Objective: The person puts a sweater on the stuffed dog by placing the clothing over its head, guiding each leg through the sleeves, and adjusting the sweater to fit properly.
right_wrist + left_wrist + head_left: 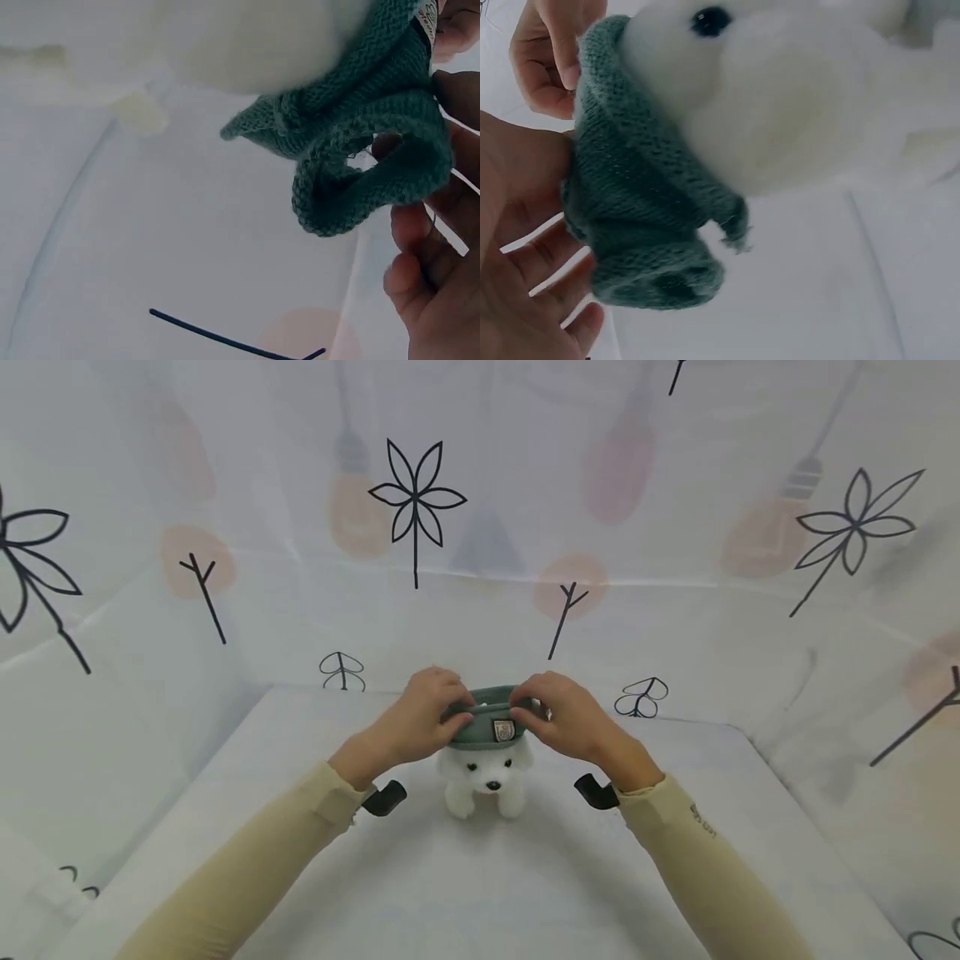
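A white plush dog [492, 772] sits facing me, with a small green knitted sweater [480, 732] drawn over the top of its head, above the eyes. A sewn-on patch [504, 730] shows on the front of the knit. My left hand [420, 714] pinches the sweater's left side between thumb and fingers; my right hand [564, 714] grips the right side likewise. In the left wrist view, the sweater [634, 165] covers the dog's crown beside a black eye [710, 22]. The right wrist view shows an open sleeve [375, 176] near the right hand's fingers.
The dog is on a white-covered table [480, 893]. Behind it rises a white cloth backdrop [495, 627] printed with plants and coloured bulbs. Black wrist mounts [385, 798] stick out under both beige sleeves [255, 860].
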Action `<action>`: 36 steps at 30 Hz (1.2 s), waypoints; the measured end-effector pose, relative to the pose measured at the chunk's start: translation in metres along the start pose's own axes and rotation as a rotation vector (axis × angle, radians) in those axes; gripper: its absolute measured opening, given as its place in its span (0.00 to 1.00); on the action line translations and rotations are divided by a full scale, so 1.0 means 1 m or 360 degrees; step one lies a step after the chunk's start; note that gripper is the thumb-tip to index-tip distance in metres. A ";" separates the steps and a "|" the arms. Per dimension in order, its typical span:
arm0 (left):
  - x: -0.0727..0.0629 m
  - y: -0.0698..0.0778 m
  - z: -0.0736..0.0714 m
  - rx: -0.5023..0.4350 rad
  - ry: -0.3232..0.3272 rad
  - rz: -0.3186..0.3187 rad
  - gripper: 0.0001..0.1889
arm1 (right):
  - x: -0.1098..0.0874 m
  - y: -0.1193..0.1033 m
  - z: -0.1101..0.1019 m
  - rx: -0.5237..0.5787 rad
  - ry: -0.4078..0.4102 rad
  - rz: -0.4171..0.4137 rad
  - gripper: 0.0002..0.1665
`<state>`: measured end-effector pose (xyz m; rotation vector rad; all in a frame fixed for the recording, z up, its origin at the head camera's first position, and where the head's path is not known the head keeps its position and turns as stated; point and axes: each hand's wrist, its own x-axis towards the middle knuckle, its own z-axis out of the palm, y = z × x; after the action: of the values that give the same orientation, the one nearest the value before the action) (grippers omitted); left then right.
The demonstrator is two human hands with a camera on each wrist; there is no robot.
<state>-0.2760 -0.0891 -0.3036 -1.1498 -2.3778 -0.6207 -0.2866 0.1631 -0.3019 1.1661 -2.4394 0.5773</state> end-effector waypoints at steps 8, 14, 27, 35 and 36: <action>-0.013 0.003 0.013 -0.0154 -0.0177 -0.0055 0.19 | -0.008 -0.001 0.015 0.0014 0.0006 -0.0156 0.18; -0.023 -0.001 0.026 -0.0122 -0.0115 0.0064 0.33 | -0.021 0.004 0.029 0.0206 -0.0054 -0.0121 0.28; -0.041 -0.011 0.050 -0.0034 0.0035 0.0140 0.48 | -0.036 0.008 0.050 0.0361 -0.0172 -0.0055 0.54; -0.047 -0.011 0.060 -0.0075 0.0133 0.0046 0.46 | -0.042 0.014 0.063 0.0312 -0.0103 -0.0088 0.58; -0.048 -0.011 0.061 -0.0087 0.0146 0.0026 0.45 | -0.043 0.015 0.064 0.0315 -0.0069 -0.0094 0.57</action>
<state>-0.2687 -0.0905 -0.3813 -1.1378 -2.2852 -0.7216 -0.2828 0.1664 -0.3806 1.3357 -2.4179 0.7986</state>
